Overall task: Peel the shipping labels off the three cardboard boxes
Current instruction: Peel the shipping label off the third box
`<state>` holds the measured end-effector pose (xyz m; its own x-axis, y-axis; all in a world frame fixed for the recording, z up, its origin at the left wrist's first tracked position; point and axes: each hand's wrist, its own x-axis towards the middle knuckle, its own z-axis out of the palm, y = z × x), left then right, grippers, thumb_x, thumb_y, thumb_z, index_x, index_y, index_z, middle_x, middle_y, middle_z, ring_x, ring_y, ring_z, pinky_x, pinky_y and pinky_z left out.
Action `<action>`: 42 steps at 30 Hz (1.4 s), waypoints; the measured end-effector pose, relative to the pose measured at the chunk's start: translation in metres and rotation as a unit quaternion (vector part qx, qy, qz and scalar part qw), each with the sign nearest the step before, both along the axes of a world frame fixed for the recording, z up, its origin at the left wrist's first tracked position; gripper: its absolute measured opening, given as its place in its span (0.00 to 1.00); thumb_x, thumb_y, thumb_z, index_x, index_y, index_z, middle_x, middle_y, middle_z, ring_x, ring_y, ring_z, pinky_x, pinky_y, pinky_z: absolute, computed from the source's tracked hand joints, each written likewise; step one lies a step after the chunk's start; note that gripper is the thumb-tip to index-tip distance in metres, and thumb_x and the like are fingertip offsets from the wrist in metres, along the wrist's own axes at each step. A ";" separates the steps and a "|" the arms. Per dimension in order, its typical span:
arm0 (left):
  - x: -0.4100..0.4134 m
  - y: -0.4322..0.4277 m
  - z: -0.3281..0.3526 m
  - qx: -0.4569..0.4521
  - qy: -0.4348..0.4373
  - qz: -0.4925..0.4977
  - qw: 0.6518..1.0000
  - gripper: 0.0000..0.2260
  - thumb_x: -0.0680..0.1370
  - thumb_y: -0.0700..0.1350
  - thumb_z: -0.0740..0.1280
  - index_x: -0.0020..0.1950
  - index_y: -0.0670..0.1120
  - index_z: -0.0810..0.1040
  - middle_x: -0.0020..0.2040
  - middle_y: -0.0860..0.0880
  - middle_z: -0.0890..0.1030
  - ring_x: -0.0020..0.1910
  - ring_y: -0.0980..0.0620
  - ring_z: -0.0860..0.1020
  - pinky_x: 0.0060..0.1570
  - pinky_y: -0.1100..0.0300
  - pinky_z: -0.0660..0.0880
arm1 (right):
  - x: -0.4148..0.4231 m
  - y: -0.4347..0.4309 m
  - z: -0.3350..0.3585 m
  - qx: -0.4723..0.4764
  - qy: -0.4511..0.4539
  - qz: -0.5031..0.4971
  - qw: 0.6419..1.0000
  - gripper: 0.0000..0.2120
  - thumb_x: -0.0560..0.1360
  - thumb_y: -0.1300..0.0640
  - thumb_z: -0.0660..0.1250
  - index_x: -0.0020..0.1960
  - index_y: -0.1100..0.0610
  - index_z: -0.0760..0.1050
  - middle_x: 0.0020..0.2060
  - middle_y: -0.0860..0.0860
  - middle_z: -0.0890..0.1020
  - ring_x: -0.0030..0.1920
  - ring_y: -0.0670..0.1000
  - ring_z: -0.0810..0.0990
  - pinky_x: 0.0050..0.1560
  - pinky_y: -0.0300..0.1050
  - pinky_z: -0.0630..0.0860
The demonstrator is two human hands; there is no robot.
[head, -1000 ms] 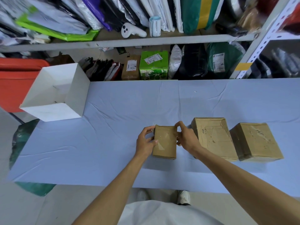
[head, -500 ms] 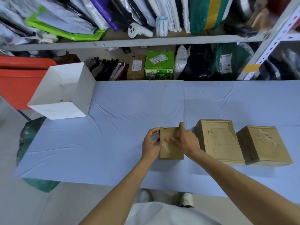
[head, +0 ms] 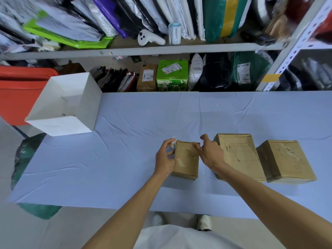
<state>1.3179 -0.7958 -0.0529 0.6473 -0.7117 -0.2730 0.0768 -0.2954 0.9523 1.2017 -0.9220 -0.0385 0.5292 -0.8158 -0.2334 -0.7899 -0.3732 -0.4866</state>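
Observation:
Three brown cardboard boxes stand in a row on the pale blue table. The small left box [head: 186, 159] lies between my hands. My left hand [head: 165, 157] is against its left side and pinches a small crumpled white label scrap [head: 173, 142] at the box's far left corner. My right hand [head: 210, 153] rests at the box's right edge, fingers spread over its top. The middle box [head: 239, 155] and the right box [head: 285, 159] show bare taped tops with torn marks.
An open white box [head: 61, 106] stands at the table's [head: 143, 123] far left corner. Behind the table, shelves [head: 143, 49] hold parcels and bags; a red bin [head: 19, 90] stands at the left. My shoes show beneath the near table edge.
My right hand slid from over the small box's top back to its right edge. My left hand now shows the white scrap raised at the far left corner.

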 end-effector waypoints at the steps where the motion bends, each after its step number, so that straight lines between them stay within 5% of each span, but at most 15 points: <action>1: 0.001 -0.002 0.000 0.002 -0.005 0.000 1.000 0.30 0.69 0.27 0.71 0.67 0.49 0.72 0.64 0.49 0.74 0.59 0.50 0.77 0.43 0.63 0.81 | 0.000 -0.002 0.002 -0.008 -0.001 0.000 1.000 0.24 0.80 0.42 0.56 0.67 0.57 0.64 0.47 0.54 0.82 0.49 0.58 0.80 0.45 0.51 0.76; 6: 0.010 -0.009 0.008 -0.001 -0.040 0.033 0.999 0.33 0.69 0.32 0.74 0.70 0.51 0.68 0.65 0.47 0.73 0.60 0.48 0.75 0.47 0.62 0.80 | 0.000 -0.004 0.010 -0.008 -0.032 0.004 0.999 0.20 0.79 0.46 0.60 0.65 0.57 0.67 0.50 0.53 0.82 0.51 0.57 0.80 0.46 0.49 0.75; 9: 0.014 -0.015 0.020 -0.014 -0.041 0.061 0.997 0.32 0.71 0.32 0.73 0.70 0.53 0.67 0.62 0.48 0.73 0.53 0.49 0.79 0.37 0.71 0.77 | 0.006 -0.003 0.015 0.032 -0.077 0.004 0.996 0.17 0.78 0.48 0.64 0.62 0.56 0.69 0.48 0.53 0.82 0.46 0.54 0.81 0.47 0.50 0.79; 13: 0.014 -0.023 0.031 -0.022 -0.037 0.074 0.996 0.30 0.70 0.33 0.74 0.67 0.54 0.70 0.57 0.52 0.76 0.44 0.58 0.80 0.35 0.69 0.77 | 0.021 0.001 0.022 0.080 -0.152 -0.006 0.985 0.14 0.76 0.52 0.69 0.58 0.55 0.71 0.46 0.51 0.80 0.43 0.53 0.80 0.34 0.41 0.76; 19: 0.010 -0.032 0.036 -0.028 -0.014 0.079 0.996 0.22 0.69 0.32 0.74 0.57 0.51 0.75 0.54 0.51 0.80 0.45 0.60 0.82 0.43 0.68 0.78 | 0.031 0.003 0.023 0.106 -0.245 -0.031 0.963 0.12 0.73 0.58 0.71 0.55 0.56 0.74 0.46 0.54 0.80 0.45 0.55 0.81 0.45 0.48 0.79; 24: 0.012 -0.034 0.033 -0.024 0.006 0.079 0.997 0.16 0.69 0.35 0.74 0.52 0.50 0.78 0.52 0.52 0.82 0.54 0.55 0.80 0.53 0.56 0.79 | 0.026 -0.001 0.029 0.129 -0.281 -0.058 0.949 0.17 0.71 0.61 0.74 0.57 0.60 0.75 0.41 0.55 0.79 0.41 0.56 0.82 0.39 0.40 0.76; 27: 0.011 -0.035 0.032 -0.028 0.046 0.069 0.996 0.12 0.71 0.35 0.73 0.49 0.49 0.80 0.50 0.49 0.83 0.53 0.50 0.81 0.54 0.52 0.80 | 0.024 -0.005 0.028 0.120 -0.283 -0.046 0.951 0.07 0.71 0.61 0.72 0.49 0.59 0.79 0.32 0.52 0.78 0.36 0.55 0.81 0.42 0.48 0.77; 30: 0.007 -0.039 0.033 -0.010 0.032 0.068 0.997 0.09 0.71 0.37 0.73 0.45 0.50 0.81 0.47 0.49 0.84 0.51 0.49 0.82 0.52 0.49 0.80 | 0.023 -0.005 0.026 0.095 -0.289 -0.045 0.952 0.05 0.71 0.61 0.72 0.39 0.56 0.78 0.34 0.53 0.76 0.36 0.55 0.78 0.38 0.45 0.74; 34: 0.001 -0.045 0.039 0.021 -0.027 0.062 0.997 0.07 0.75 0.39 0.70 0.43 0.52 0.79 0.45 0.54 0.82 0.46 0.55 0.80 0.44 0.62 0.77 | 0.020 -0.003 0.027 0.092 -0.273 -0.046 0.957 0.06 0.74 0.62 0.70 0.38 0.60 0.76 0.37 0.57 0.79 0.35 0.56 0.81 0.38 0.45 0.76; 38: -0.002 -0.046 0.044 0.023 -0.022 0.041 0.999 0.07 0.75 0.39 0.70 0.45 0.52 0.81 0.47 0.55 0.82 0.49 0.56 0.80 0.48 0.63 0.77 | 0.016 -0.002 0.027 0.091 -0.275 -0.049 0.956 0.08 0.76 0.63 0.66 0.40 0.64 0.76 0.33 0.59 0.81 0.29 0.49 0.80 0.30 0.32 0.73; 42: -0.008 -0.048 0.048 0.003 -0.058 0.047 0.997 0.01 0.76 0.42 0.70 0.46 0.46 0.81 0.49 0.54 0.82 0.46 0.60 0.80 0.43 0.72 0.73 | 0.016 0.003 0.028 0.092 -0.303 -0.071 0.946 0.08 0.77 0.62 0.65 0.41 0.65 0.75 0.33 0.57 0.82 0.31 0.52 0.82 0.30 0.35 0.76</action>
